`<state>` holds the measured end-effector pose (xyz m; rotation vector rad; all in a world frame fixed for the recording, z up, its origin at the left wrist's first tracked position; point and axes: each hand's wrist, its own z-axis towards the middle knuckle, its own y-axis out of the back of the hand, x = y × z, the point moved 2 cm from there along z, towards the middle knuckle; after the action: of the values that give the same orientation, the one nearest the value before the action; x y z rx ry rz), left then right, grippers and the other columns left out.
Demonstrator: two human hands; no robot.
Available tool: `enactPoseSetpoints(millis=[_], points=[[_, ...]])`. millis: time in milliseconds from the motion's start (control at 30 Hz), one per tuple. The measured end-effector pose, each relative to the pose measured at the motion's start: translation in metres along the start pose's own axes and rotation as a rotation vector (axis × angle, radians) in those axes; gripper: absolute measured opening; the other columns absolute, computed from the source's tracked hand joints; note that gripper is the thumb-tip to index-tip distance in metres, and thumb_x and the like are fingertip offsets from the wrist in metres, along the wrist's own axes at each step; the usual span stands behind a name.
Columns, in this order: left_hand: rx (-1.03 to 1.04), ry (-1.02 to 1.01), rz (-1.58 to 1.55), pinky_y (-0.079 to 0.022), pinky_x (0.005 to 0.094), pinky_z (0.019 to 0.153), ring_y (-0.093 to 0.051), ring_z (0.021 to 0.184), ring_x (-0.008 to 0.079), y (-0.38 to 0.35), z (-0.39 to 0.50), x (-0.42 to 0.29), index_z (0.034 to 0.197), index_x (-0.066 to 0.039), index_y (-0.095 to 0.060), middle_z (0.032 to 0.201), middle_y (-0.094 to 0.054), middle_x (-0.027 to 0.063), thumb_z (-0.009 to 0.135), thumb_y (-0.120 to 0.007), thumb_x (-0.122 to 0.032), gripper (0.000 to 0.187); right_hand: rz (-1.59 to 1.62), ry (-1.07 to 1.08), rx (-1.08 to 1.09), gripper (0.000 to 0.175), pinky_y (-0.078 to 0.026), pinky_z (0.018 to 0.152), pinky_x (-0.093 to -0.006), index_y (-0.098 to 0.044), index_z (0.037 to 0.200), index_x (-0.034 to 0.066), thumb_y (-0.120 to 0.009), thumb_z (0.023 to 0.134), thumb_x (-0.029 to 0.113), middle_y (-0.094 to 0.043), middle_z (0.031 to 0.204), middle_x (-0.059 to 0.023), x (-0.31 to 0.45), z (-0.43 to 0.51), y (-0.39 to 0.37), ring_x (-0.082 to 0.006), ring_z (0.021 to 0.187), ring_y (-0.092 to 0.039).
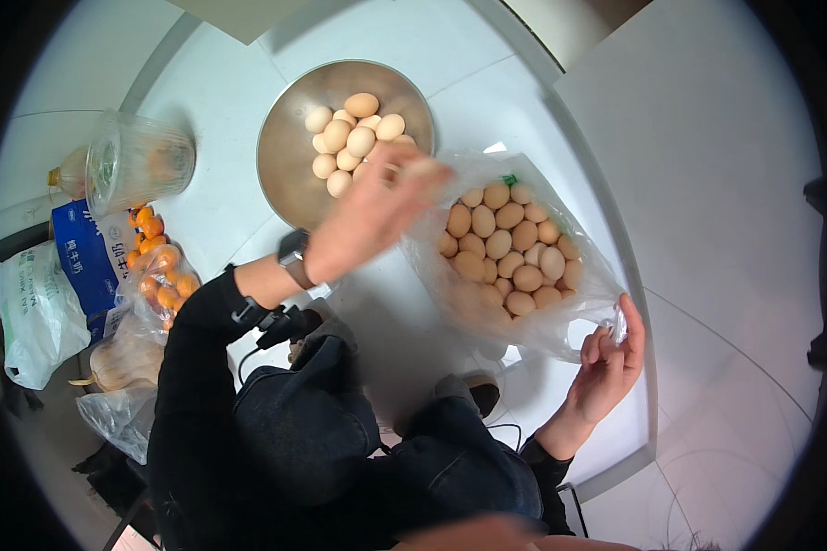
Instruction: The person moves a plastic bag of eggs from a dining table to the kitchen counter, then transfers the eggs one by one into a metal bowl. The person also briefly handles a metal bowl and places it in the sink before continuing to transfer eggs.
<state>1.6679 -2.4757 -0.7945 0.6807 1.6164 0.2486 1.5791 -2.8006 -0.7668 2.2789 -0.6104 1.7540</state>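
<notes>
My left hand [386,203], blurred and with a watch [294,258] on its wrist, is over the gap between a steel bowl [283,158] and a clear plastic bag [448,296]. Its fingertips point to the bag's far left edge; blur hides whether an egg is in them. Several light brown eggs [360,141] are piled in the bowl. Many more eggs [510,237] fill the bag, whose mouth is spread wide. My right hand [610,365] pinches the bag's near right edge between thumb and fingers, pulling it outward.
On the left lie a clear plastic tub [141,165] on its side, a bottle [69,172], a blue and white carton [86,258], orange fruit [168,282] partly bagged, a white plastic bag [38,313] and a squash [126,358]. Grey edging [613,227] borders the tiled floor at right.
</notes>
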Motion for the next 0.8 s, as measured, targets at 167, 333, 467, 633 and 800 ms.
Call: enactPoseSetpoints(millis=[167, 333, 467, 633, 800], points=[[-0.145, -0.115, 0.409, -0.049, 0.0436, 0.088, -0.057, 0.098, 0.0383, 0.038, -0.022, 0.064, 0.125, 0.0, -0.051, 0.11, -0.052, 0.0197, 0.087, -0.069, -0.006, 0.043, -0.014, -0.01, 0.007, 0.052, -0.028, 0.049, -0.0183, -0.063, 0.126, -0.0057, -0.044, 0.077, -0.007, -0.055, 0.125, -0.0063, 0.0, 0.001, -0.003, -0.0035, 0.059, -0.039], [-0.143, 0.059, 0.601, -0.048, 0.0465, 0.089, -0.055, 0.105, 0.0408, 0.06, -0.028, 0.123, 0.116, 0.0, -0.052, 0.113, -0.057, 0.0181, 0.081, -0.072, -0.002, 0.04, -0.025, 0.009, -0.006, 0.052, -0.029, 0.049, -0.0181, -0.063, 0.127, -0.0062, -0.044, 0.078, -0.006, -0.056, 0.128, -0.0078, 0.0, 0.0, -0.002, -0.0039, 0.057, -0.039], [-0.112, 0.071, 0.649, -0.049, 0.046, 0.091, -0.055, 0.104, 0.0404, 0.064, -0.025, 0.141, 0.114, -0.002, -0.054, 0.111, -0.058, 0.0168, 0.077, -0.074, -0.001, 0.042, -0.014, -0.013, -0.019, 0.053, -0.031, 0.048, -0.0184, -0.062, 0.128, -0.0065, -0.043, 0.079, -0.006, -0.055, 0.129, -0.0091, -0.002, -0.001, 0.002, -0.0042, 0.057, -0.04], [-0.009, 0.148, 0.652, -0.05, 0.0467, 0.09, -0.055, 0.106, 0.0408, 0.062, -0.026, 0.155, 0.112, -0.003, -0.054, 0.111, -0.058, 0.0184, 0.078, -0.073, -0.001, 0.04, -0.014, 0.002, 0.003, 0.052, -0.031, 0.049, -0.0185, -0.061, 0.129, -0.0064, -0.044, 0.08, -0.006, -0.055, 0.128, -0.0094, -0.001, -0.001, 0.002, -0.0041, 0.057, -0.041], [0.004, 0.213, 0.559, -0.049, 0.0473, 0.088, -0.055, 0.105, 0.042, 0.063, -0.023, 0.129, 0.11, -0.002, -0.054, 0.111, -0.057, 0.0194, 0.077, -0.072, 0.001, 0.038, -0.012, -0.011, 0.004, 0.051, -0.029, 0.05, -0.0177, -0.062, 0.128, -0.0062, -0.045, 0.081, -0.007, -0.055, 0.129, -0.007, -0.001, -0.001, -0.001, -0.003, 0.059, -0.04]])
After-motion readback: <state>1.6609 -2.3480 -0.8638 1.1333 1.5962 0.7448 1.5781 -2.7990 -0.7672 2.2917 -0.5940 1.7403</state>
